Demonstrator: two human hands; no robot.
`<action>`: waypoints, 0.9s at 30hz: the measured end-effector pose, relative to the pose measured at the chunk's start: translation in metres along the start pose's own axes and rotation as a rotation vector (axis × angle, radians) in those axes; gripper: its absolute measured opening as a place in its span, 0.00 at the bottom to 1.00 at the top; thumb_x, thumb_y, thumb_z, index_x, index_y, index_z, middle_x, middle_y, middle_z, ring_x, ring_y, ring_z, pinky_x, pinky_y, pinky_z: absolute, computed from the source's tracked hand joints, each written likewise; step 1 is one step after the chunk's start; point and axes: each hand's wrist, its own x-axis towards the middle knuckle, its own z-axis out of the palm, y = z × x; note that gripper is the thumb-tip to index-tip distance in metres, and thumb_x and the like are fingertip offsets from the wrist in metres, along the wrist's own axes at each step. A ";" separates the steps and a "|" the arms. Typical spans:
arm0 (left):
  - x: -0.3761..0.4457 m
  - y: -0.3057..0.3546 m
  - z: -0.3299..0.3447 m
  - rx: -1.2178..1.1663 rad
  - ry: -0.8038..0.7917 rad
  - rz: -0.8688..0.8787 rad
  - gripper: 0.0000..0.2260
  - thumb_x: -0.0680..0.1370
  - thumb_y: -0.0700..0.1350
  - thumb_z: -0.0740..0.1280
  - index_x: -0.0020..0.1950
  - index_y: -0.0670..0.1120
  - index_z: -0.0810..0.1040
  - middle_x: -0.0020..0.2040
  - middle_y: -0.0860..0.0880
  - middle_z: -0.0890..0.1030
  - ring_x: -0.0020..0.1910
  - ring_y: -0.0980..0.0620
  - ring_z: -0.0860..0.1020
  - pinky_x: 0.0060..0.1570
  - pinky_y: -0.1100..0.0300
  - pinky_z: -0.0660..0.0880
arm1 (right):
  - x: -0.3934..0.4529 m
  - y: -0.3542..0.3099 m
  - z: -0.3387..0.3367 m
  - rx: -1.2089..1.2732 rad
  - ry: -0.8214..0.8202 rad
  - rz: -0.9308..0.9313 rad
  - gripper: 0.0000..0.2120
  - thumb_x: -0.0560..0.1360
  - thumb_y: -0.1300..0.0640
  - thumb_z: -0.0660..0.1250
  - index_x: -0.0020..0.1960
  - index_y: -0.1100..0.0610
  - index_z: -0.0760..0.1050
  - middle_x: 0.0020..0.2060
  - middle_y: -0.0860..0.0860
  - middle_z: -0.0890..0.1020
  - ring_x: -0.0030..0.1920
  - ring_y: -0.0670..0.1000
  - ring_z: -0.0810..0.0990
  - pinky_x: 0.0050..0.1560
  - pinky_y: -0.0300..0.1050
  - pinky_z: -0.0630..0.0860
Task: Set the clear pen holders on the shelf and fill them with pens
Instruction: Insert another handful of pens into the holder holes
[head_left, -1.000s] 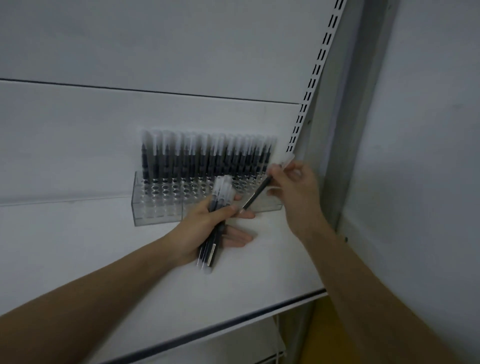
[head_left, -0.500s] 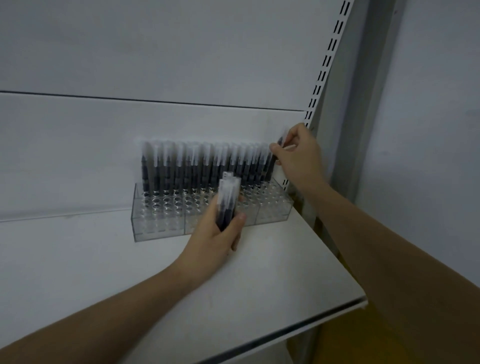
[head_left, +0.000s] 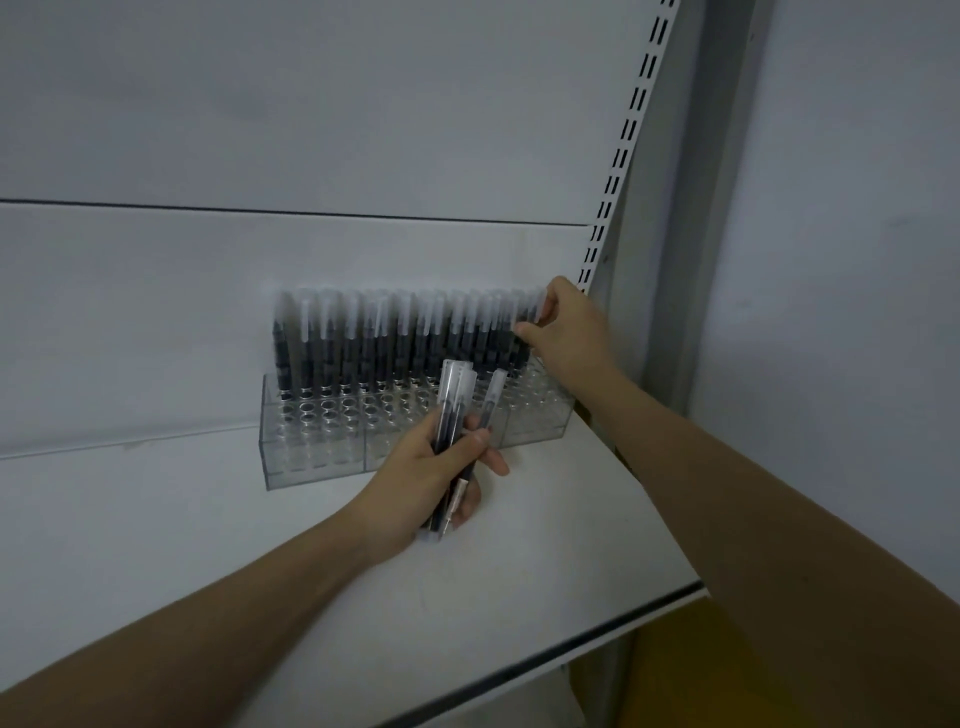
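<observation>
Clear pen holders (head_left: 311, 447) stand side by side on the white shelf (head_left: 545, 561), against the back panel. Their back rows are filled with upright black pens with frosted caps (head_left: 395, 338); the front holes stand empty. My left hand (head_left: 431, 478) grips a bundle of several black pens (head_left: 457, 415) in front of the holders, caps up. At the right end of the back row, my right hand (head_left: 566, 338) pinches the cap of a pen (head_left: 535, 312) standing there.
A slotted metal upright (head_left: 623, 156) runs up the right side of the back panel, close behind my right hand. The shelf's front edge (head_left: 597, 639) has a dark strip. A grey wall (head_left: 857, 260) stands to the right; yellow floor shows below.
My right hand carried one pen from the left hand's bundle up to the right end of the back row and stays on it. The left hand's bundle has spread slightly.
</observation>
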 end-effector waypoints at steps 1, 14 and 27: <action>0.000 0.000 0.000 -0.012 0.002 -0.005 0.08 0.83 0.41 0.62 0.59 0.39 0.68 0.42 0.42 0.83 0.22 0.48 0.71 0.21 0.61 0.68 | 0.000 -0.002 0.000 -0.017 -0.004 -0.006 0.16 0.73 0.60 0.74 0.42 0.58 0.65 0.34 0.53 0.72 0.34 0.49 0.69 0.35 0.45 0.69; -0.001 0.004 -0.002 -0.054 0.014 -0.054 0.11 0.82 0.42 0.63 0.61 0.37 0.69 0.42 0.44 0.83 0.25 0.48 0.75 0.22 0.59 0.72 | -0.075 -0.004 0.018 0.288 0.191 0.163 0.07 0.79 0.62 0.65 0.54 0.53 0.69 0.45 0.48 0.76 0.43 0.46 0.76 0.40 0.35 0.73; -0.003 0.006 0.002 0.023 -0.057 -0.056 0.06 0.83 0.42 0.60 0.55 0.40 0.72 0.34 0.45 0.83 0.25 0.48 0.77 0.24 0.59 0.74 | -0.128 -0.018 0.013 0.820 -0.193 0.267 0.10 0.81 0.63 0.63 0.56 0.69 0.77 0.43 0.57 0.82 0.34 0.40 0.81 0.35 0.31 0.75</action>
